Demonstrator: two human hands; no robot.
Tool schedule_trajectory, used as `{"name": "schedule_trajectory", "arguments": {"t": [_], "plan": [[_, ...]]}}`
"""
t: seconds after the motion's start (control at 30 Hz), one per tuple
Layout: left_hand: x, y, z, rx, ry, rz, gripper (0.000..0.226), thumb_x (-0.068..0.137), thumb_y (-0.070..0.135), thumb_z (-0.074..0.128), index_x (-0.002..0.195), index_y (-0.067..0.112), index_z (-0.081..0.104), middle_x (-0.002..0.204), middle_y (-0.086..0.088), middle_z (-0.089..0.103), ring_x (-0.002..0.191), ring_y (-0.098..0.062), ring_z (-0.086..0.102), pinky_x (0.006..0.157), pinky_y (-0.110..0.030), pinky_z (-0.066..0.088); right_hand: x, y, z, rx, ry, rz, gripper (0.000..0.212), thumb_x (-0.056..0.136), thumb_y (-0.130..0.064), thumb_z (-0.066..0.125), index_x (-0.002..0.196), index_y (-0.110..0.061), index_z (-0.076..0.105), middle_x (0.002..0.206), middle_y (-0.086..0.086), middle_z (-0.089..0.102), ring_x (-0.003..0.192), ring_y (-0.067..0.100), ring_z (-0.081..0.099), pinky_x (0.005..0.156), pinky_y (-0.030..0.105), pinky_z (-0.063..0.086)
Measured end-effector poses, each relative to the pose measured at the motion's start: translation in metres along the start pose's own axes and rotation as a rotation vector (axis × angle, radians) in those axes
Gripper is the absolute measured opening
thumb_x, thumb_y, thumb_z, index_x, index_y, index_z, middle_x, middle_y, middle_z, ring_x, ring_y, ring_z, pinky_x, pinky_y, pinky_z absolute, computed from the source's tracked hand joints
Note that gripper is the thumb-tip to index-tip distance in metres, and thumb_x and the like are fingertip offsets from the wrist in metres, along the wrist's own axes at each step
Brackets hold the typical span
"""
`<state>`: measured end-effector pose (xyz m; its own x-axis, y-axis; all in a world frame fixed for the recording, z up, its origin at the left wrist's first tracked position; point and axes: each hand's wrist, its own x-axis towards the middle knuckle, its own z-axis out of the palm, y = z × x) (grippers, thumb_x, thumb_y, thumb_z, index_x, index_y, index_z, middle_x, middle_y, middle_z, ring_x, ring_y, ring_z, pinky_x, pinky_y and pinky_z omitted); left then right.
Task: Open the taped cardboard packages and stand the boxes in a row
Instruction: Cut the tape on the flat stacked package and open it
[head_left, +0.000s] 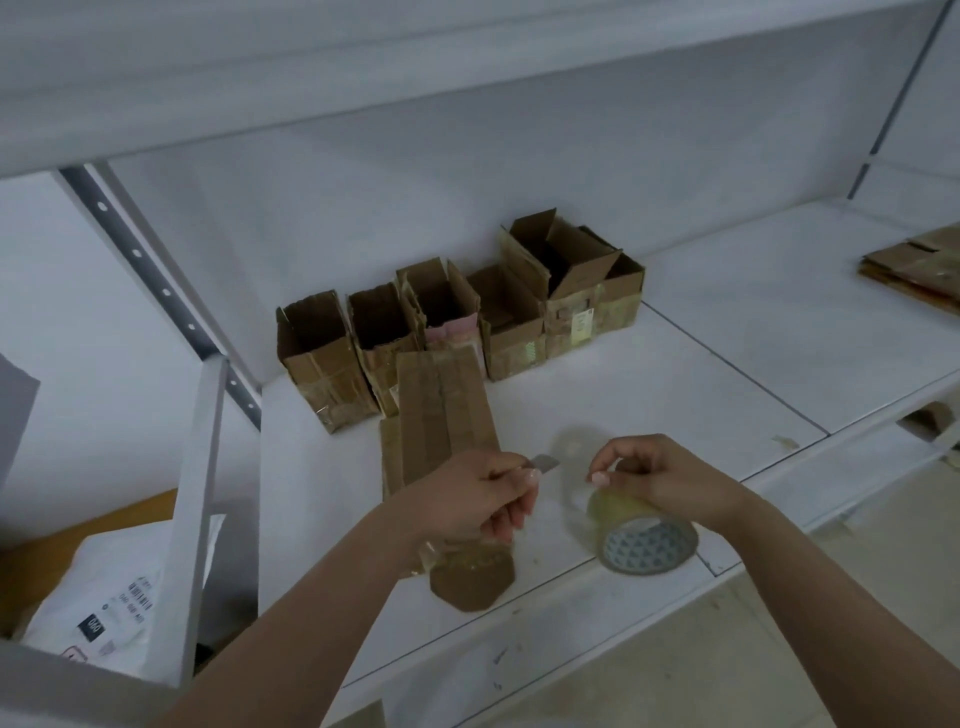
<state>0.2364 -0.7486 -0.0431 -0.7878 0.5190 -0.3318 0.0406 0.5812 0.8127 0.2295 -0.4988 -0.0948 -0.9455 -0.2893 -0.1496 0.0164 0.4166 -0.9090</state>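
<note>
From the head camera, the left hand (480, 496) is curled around a small grey metal blade (544, 461), its tip pointing toward three o'clock. The right hand (657, 480) grips the top of a roll of clear packing tape (647, 540) standing on the white shelf (675, 384), thumb and fingers pinching at its upper edge. At eleven o'clock from the left hand, a flattened brown cardboard package (439, 415) lies on the shelf, partly under that hand. Beyond it, at twelve o'clock, a row of opened brown cardboard boxes (457, 317) stands upright against the back wall. Flat cardboard pieces (917, 270) lie at two o'clock.
</note>
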Motion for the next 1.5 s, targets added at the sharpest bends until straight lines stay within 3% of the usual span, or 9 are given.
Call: {"name": "schedule_trajectory", "arguments": {"t": [0.27,0.5,0.77,0.8,0.83,0.87,1.13,1.4,1.5], "plan": [[0.02,0.029,0.005,0.473,-0.026,-0.123,0.041,0.101,0.037,0.045,0.071,0.018,0.065,0.061,0.006,0.061,0.057,-0.009,0.06,0.067,-0.026,0.05,-0.01,-0.022,0.005,-0.281,0.209,0.076,0.016,0.084,-0.035,0.07,0.068,-0.037,0.068,0.057,-0.022,0.06,0.066,0.007,0.061,0.074,0.033,0.052],[0.03,0.028,0.012,0.758,0.001,-0.129,0.042,0.102,0.039,0.039,0.079,0.016,0.066,0.07,0.001,0.06,0.064,-0.015,0.056,0.055,-0.025,0.038,-0.017,-0.024,0.019,-0.25,0.271,0.073,0.015,0.084,-0.035,0.07,0.069,-0.033,0.067,0.062,-0.016,0.062,0.066,0.01,0.06,0.069,0.031,0.049],[0.008,-0.003,-0.002,-0.22,0.268,-0.091,0.036,0.098,0.034,0.055,0.073,0.009,0.057,0.052,0.007,0.043,0.042,-0.003,0.039,0.046,-0.014,0.037,-0.026,0.008,0.008,-0.005,0.319,0.24,0.017,0.087,-0.018,0.072,0.07,-0.018,0.07,0.061,-0.002,0.063,0.054,0.014,0.057,0.039,0.02,0.038],[0.008,-0.006,0.0,-0.249,0.378,-0.08,0.04,0.095,0.032,0.06,0.101,-0.006,0.05,0.051,0.008,0.043,0.043,-0.003,0.04,0.046,-0.014,0.038,-0.025,0.008,0.007,0.008,0.327,0.241,0.016,0.087,-0.018,0.071,0.071,-0.017,0.07,0.063,-0.001,0.064,0.055,0.015,0.057,0.039,0.019,0.038],[0.01,-0.008,0.001,-0.213,0.458,-0.068,0.034,0.092,0.029,0.066,0.077,0.027,0.036,0.053,0.008,0.045,0.046,-0.004,0.043,0.048,-0.015,0.041,-0.025,0.008,0.006,0.022,0.336,0.235,0.015,0.087,-0.018,0.071,0.072,-0.017,0.071,0.064,0.0,0.065,0.056,0.015,0.057,0.039,0.019,0.038],[0.012,-0.009,0.002,-0.149,0.496,-0.07,0.022,0.088,0.024,0.07,0.078,0.012,0.055,0.056,0.008,0.048,0.05,-0.005,0.047,0.052,-0.018,0.045,-0.024,0.007,0.007,0.031,0.341,0.231,0.016,0.087,-0.018,0.071,0.072,-0.017,0.07,0.065,0.0,0.065,0.056,0.015,0.057,0.038,0.018,0.038],[0.02,0.017,0.026,0.655,0.398,-0.219,0.043,0.087,0.005,0.06,0.123,0.006,0.036,0.114,-0.012,0.053,0.102,-0.031,0.06,0.069,-0.031,0.044,-0.018,0.003,0.019,0.073,0.324,0.217,0.014,0.088,-0.018,0.071,0.074,-0.013,0.07,0.068,0.006,0.066,0.055,0.015,0.057,0.036,0.017,0.037],[0.022,0.021,0.012,0.759,0.622,-0.387,0.079,0.086,0.054,0.062,0.139,0.005,0.029,0.14,-0.016,0.032,0.101,-0.029,0.061,0.068,-0.031,0.042,-0.018,0.004,0.02,0.079,0.359,0.189,0.015,0.087,-0.022,0.072,0.072,-0.018,0.071,0.069,0.004,0.068,0.062,0.019,0.062,0.047,0.023,0.042],[0.024,0.016,0.012,0.807,0.491,-0.432,0.07,0.091,0.046,0.053,0.144,0.004,0.032,0.158,-0.019,0.02,0.108,-0.033,0.062,0.069,-0.031,0.044,-0.015,0.007,0.02,0.096,0.404,0.187,0.016,0.086,-0.023,0.073,0.071,-0.019,0.071,0.07,0.005,0.07,0.065,0.021,0.065,0.06,0.034,0.052]]}}
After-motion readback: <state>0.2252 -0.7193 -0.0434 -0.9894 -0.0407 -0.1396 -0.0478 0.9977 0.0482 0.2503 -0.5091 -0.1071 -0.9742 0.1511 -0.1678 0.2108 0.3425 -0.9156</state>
